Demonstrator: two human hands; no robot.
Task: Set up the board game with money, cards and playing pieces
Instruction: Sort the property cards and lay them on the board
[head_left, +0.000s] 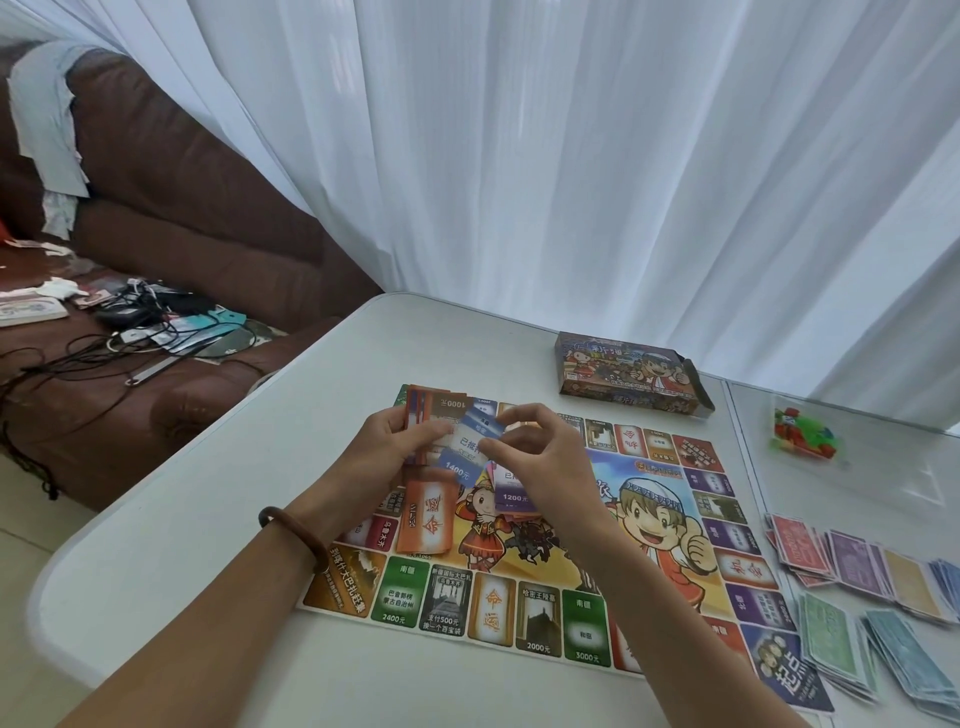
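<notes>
The colourful game board (545, 613) lies flat on the white table (218, 519). Above its far left part, my left hand (395, 441) grips a stack of cards (441, 410). My right hand (540, 457) pinches a blue card (467, 441) at the front of that stack. An orange card pile (426, 519) and a purple card pile (514, 499) rest on the board below my hands. Paper money (857, 597) lies in overlapping coloured piles to the right of the board. A clear bag of small plastic playing pieces (802, 434) sits at the far right.
The open game box (631, 374) stands beyond the board, near the white curtain (571, 156). A brown sofa (182, 234) with cables and clutter is to the left of the table. A table seam runs between the board and the money.
</notes>
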